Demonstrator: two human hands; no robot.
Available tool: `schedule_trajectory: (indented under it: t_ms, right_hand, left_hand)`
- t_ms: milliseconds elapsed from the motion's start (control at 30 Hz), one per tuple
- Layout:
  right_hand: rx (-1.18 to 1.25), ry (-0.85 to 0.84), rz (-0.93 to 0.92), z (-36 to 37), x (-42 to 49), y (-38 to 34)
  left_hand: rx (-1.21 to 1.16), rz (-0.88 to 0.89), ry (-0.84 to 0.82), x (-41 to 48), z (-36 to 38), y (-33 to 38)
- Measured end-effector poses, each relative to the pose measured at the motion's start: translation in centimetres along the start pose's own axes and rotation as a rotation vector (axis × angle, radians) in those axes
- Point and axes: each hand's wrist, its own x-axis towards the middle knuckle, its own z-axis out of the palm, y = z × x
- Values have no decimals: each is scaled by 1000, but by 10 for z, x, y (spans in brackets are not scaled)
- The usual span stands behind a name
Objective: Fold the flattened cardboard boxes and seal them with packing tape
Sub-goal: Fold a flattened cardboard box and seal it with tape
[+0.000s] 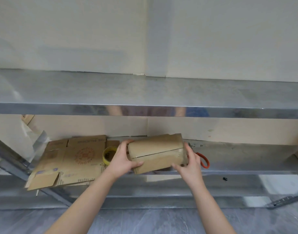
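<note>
A small brown cardboard box [158, 152], folded up, sits at the front of the lower metal shelf [246, 159]. Its two top flaps meet at a slanted seam, with clear tape visible near the right end. My left hand [123, 157] grips the box's left end, thumb on the front face. At the right end my right hand [188, 162] grips it, fingers curled round the lower front corner. A roll of yellowish packing tape [108, 155] stands just left of my left hand. Flattened printed cardboard boxes [67, 159] lie further left.
Orange-handled scissors [204, 159] lie on the shelf behind my right hand. An upper metal shelf [145, 92] juts out above. Crumpled plastic wrap [26, 142] sits at the far left. A slanted metal brace [15, 166] crosses the left side. Grey floor lies below.
</note>
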Motion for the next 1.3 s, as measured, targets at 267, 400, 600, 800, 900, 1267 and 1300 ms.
schedule_trajectory:
  t_ms: [267,400,600,800,900,1267,1300]
  right_hand:
    - [168,135,170,25,18,-1]
    - [335,149,198,26,29,10]
    - [907,-21,383,32,28,24]
    - [832,-155,276,51,5,18]
    - [719,-88,201,49,-1,25]
    - [275,-104,-46,1,-7,34]
    - [265,-105,-52,-4,-5,35]
  left_hand:
    - [41,-68,47,-1,18,-3]
    - [93,-45,67,4,15,2]
    - [158,-76,-5,11,19,5]
    - [271,-81,-19,7,34,4]
    - [281,-66,-44,2,40,6]
    - [74,47,-230,-16,65,8]
    - [57,45,-234,-16,69,8]
